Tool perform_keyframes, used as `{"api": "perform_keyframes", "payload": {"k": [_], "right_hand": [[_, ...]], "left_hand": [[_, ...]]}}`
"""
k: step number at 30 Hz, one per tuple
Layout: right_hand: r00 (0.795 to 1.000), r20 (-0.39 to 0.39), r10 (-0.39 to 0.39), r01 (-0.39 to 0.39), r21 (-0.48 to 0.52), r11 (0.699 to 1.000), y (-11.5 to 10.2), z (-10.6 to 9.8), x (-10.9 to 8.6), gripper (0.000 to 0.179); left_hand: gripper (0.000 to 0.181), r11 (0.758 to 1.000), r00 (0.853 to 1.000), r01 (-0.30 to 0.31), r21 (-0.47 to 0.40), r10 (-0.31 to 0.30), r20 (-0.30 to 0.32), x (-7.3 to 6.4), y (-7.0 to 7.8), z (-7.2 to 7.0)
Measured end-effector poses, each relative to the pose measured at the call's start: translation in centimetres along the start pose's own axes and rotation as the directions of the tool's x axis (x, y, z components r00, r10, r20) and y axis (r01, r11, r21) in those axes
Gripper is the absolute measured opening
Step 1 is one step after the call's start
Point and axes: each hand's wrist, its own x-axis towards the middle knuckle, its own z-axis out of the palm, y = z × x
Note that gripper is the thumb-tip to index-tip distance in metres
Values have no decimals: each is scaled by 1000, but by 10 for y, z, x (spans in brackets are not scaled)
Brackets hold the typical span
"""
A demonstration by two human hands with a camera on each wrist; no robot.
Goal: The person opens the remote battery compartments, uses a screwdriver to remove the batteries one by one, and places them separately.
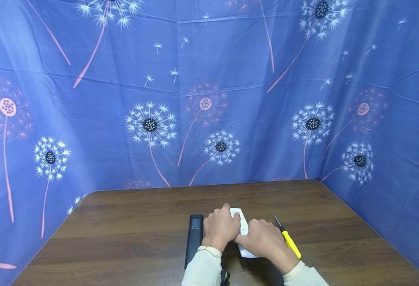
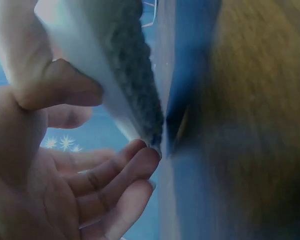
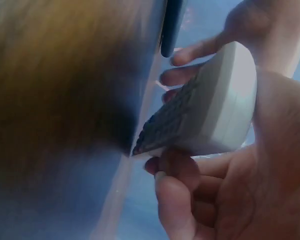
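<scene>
A white remote control (image 1: 243, 224) is held just above the table, its back upward and its rows of buttons (image 3: 165, 117) turned down. My left hand (image 1: 221, 225) grips its far part, and in the left wrist view the thumb lies against the white casing (image 2: 85, 50) while fingertips touch its end. Nearer to me, my right hand (image 1: 264, 238) holds the remote from the right side; the right wrist view shows fingers bent at its edge. Both thumbs are close together on the back, and the hands cover much of the casing.
Left of my left hand lies a long black case-like object (image 1: 194, 238) with a printed label. A screwdriver with a yellow handle (image 1: 291, 244) is to the right. Near my left sleeve sits a small black and yellow item (image 1: 224, 276), partly hidden. Blue floral cloth surrounds the wooden table (image 1: 123, 230).
</scene>
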Motion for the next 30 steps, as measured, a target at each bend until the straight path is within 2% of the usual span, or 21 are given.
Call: {"api": "perform_keyframes", "payload": {"k": [6,12,15,18,20,22,24,27,28,29,30], "right_hand": [[996,-90,-21,22,13,1000,2,-4,2,46],[992,-124,-26,29,19,999,4,-12,4,43],[992,-123,-25,29,25,999,4,-20,3,42],[991,-134,-26,30,27,999,5,-25,2,40],[990,-140,-26,30,28,999,4,-27,1,39],[989,-147,-27,32,36,999,4,-28,1,38],[988,-152,-29,36,44,998,3,-28,1,37],[988,-150,-33,43,59,997,1,-26,1,35],[988,-151,-36,46,62,997,1,-26,2,35],[988,-152,-39,49,62,997,0,-25,2,35],[988,-152,-40,50,59,997,0,-25,2,35]], "left_hand": [[44,989,997,76,-124,-74,23,1,-1,2],[45,967,993,112,-230,-117,-10,2,5,4],[45,937,989,127,-325,-144,-29,2,9,5],[45,879,984,134,-457,-173,-45,1,13,8],[45,830,980,135,-541,-191,-48,1,15,10],[47,766,980,129,-629,-193,-35,0,15,13],[47,671,983,137,-729,-183,16,0,15,17],[47,497,980,183,-848,-165,115,-2,13,21],[46,446,977,201,-872,-158,145,-2,13,22],[46,407,974,217,-887,-152,168,-3,13,23],[46,385,972,226,-895,-153,179,-3,13,23]]}}
